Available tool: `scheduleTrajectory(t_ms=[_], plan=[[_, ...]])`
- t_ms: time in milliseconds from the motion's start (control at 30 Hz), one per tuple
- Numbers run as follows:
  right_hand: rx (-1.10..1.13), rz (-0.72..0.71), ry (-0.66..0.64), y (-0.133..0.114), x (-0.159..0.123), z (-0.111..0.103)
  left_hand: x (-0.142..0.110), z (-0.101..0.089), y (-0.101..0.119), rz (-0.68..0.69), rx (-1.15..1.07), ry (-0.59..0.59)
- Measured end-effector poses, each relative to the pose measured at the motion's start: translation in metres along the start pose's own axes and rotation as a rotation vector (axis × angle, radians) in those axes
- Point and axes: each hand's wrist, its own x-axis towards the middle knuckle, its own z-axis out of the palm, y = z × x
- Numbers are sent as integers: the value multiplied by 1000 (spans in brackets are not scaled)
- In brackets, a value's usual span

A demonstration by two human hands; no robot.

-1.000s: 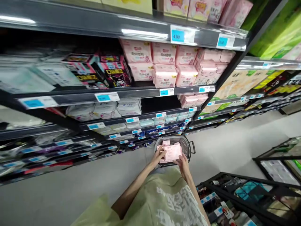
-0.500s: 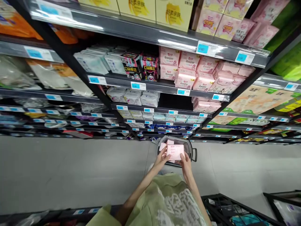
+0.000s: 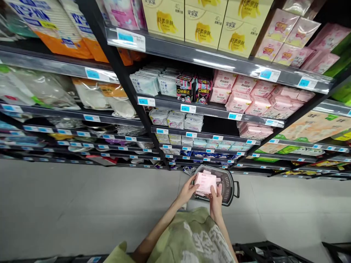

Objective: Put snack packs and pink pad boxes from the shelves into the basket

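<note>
Between my two hands is a pink tissue pack (image 3: 206, 182), its broad face turned up. My left hand (image 3: 188, 190) grips its left edge, thumb on the front. On the lower right corner, my right hand (image 3: 215, 197) closes with the thumb over the face and the fingers partly hidden behind. Beneath the pack stands a dark grey shopping basket (image 3: 226, 182) on the floor, with more pink packs in it, mostly covered by my hands and the held pack.
Tall black shelves rise in front. One shelf holds pink packs (image 3: 239, 102), black boxes (image 3: 185, 88) and pale blue packs (image 3: 145, 83); yellow boxes (image 3: 203, 33) stand above. Grey floor (image 3: 90, 197) spreads to both sides. A black rack (image 3: 270, 252) is behind at the lower right.
The view has shifted, so the shelves and basket appear farther right and lower. Both hands still hold the pink pack over the basket, and more of the basket's right side shows.
</note>
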Motion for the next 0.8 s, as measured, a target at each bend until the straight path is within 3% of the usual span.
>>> scheduleTrajectory(t_ms=[267, 400, 467, 567, 700, 800], plan=[[-9, -11, 81, -1, -24, 38, -15, -38, 4, 57, 187, -23], [-64, -45, 135, -2, -24, 46, -23, -51, 10, 294, 474, 23], [-79, -54, 146, 0, -26, 48, -26, -52, 13, 411, 624, -8], [-120, -55, 113, 4, -30, 51, -28, -48, 17, 481, 727, -74], [-181, -171, -75, 2, -45, 59, -24, -40, 21, 432, 628, 6], [-242, -309, -211, -7, -58, 65, -19, -36, 24, 256, 359, 138]])
